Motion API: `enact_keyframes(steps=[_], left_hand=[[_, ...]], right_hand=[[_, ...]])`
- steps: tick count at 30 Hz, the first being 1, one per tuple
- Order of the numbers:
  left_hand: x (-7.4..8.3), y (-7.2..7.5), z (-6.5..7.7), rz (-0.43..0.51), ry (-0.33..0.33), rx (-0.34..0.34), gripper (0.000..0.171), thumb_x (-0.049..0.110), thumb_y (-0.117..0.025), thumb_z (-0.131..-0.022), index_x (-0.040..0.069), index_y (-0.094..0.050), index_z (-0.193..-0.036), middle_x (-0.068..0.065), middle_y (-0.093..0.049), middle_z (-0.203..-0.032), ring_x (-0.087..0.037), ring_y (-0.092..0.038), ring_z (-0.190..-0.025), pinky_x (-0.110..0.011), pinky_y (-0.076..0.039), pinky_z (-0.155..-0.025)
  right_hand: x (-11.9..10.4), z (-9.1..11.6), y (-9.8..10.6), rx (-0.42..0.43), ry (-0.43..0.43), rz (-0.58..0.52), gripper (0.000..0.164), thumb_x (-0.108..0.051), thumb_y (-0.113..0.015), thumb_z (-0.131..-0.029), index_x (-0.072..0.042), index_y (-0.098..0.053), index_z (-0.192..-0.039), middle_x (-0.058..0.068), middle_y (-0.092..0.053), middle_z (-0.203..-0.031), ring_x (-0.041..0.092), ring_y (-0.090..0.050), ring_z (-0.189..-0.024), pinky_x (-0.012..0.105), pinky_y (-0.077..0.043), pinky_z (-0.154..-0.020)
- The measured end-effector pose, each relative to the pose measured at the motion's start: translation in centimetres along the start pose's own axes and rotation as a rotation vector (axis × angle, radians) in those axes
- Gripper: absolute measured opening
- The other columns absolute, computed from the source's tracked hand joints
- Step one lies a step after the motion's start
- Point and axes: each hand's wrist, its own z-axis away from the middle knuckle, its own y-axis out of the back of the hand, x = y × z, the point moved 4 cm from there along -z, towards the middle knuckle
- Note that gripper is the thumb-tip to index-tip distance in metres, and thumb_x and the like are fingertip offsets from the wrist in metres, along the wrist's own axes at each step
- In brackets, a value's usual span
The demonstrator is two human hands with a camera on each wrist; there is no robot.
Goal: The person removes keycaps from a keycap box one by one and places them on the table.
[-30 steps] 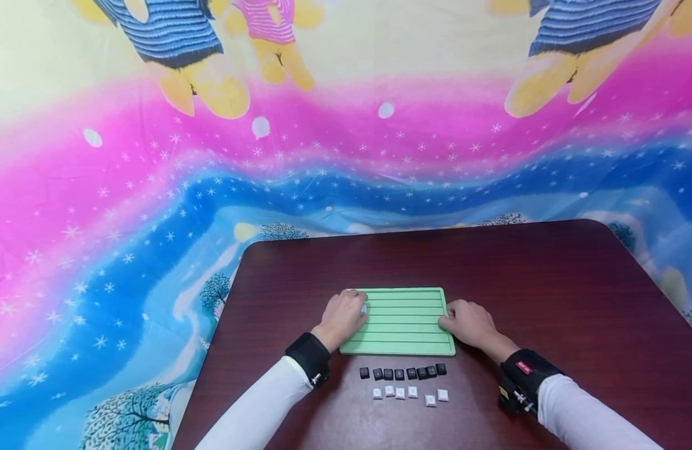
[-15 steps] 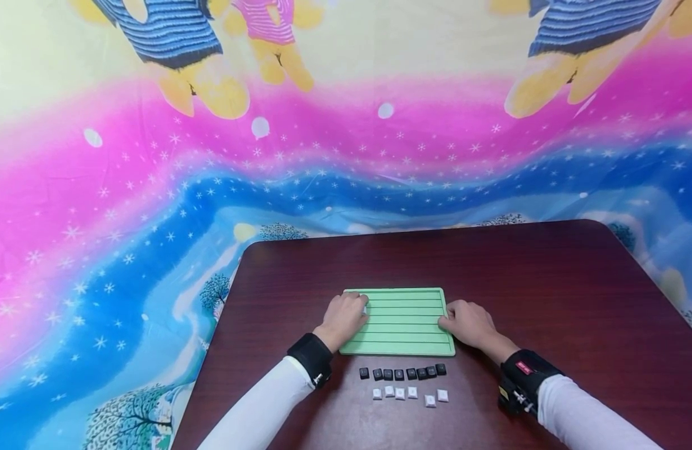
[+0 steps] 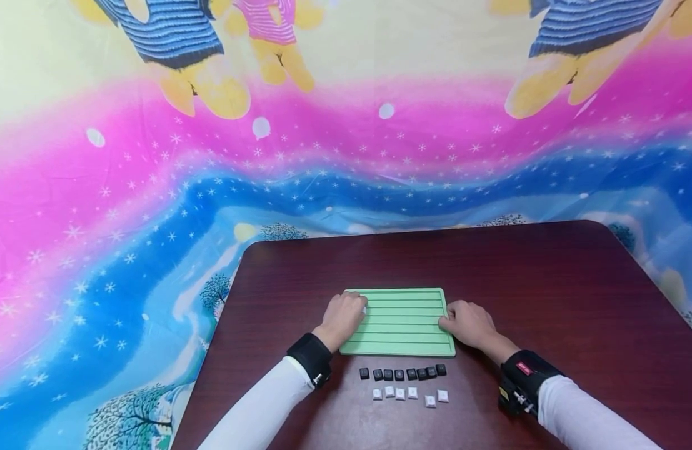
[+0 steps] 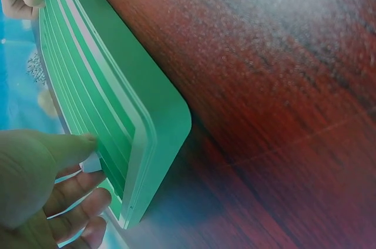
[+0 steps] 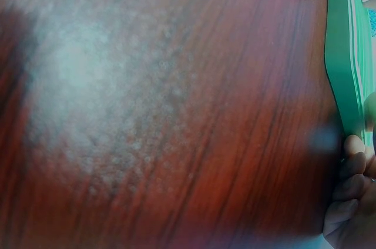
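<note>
A green ridged tray lies on the table, with long parallel slots across it. Over its left end my left hand pinches a small white keycap between thumb and finger, close to the far-left part of the slots. Whether that keycap touches the tray floor cannot be told. At the opposite end my right hand grips the tray's right edge, the thumb on top of the rim; in the right wrist view its curled fingers sit against the side.
Just in front of the tray runs a row of several black keycaps. A looser row of white keycaps lies nearer to me. The dark red wooden table ends at a printed cloth backdrop.
Over the last second my left hand has shifted very slightly at the tray's left end, still pinching the white keycap. My right hand and the tray stay put.
</note>
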Motion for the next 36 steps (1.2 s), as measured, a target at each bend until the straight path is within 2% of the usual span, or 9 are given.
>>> enact_keyframes(steps=[10, 22, 36], left_hand=[[-0.1, 0.5, 0.0, -0.009, 0.004, -0.010, 0.013, 0.014, -0.069, -0.092, 0.017, -0.077, -0.101, 0.000, -0.076, -0.100, -0.018, -0.071, -0.095, -0.031, -0.054, -0.072], [-0.1, 1.3, 0.7, -0.045, -0.009, 0.030, 0.008, 0.015, -0.071, -0.089, 0.018, -0.076, -0.094, 0.001, -0.074, -0.093, -0.017, -0.070, -0.090, -0.030, -0.051, -0.067], [-0.1, 2.1, 1.5, -0.002, -0.013, 0.065, 0.010, 0.013, -0.070, -0.088, 0.017, -0.077, -0.094, 0.002, -0.073, -0.088, -0.017, -0.069, -0.083, -0.029, -0.050, -0.065]], right_hand=[[0.1, -0.1, -0.2, -0.004, -0.012, 0.004, 0.039, -0.023, -0.063, -0.083, -0.019, -0.034, -0.057, -0.008, -0.026, -0.054, 0.011, -0.022, -0.050, 0.024, -0.016, -0.049], [0.2, -0.1, -0.2, -0.001, -0.011, 0.006, 0.039, -0.023, -0.063, -0.082, -0.020, -0.033, -0.057, -0.008, -0.026, -0.054, 0.010, -0.021, -0.051, 0.024, -0.015, -0.049], [0.1, -0.1, -0.1, 0.002, -0.009, 0.007, 0.039, -0.023, -0.063, -0.083, -0.020, -0.034, -0.057, -0.008, -0.026, -0.054, 0.010, -0.022, -0.050, 0.024, -0.015, -0.049]])
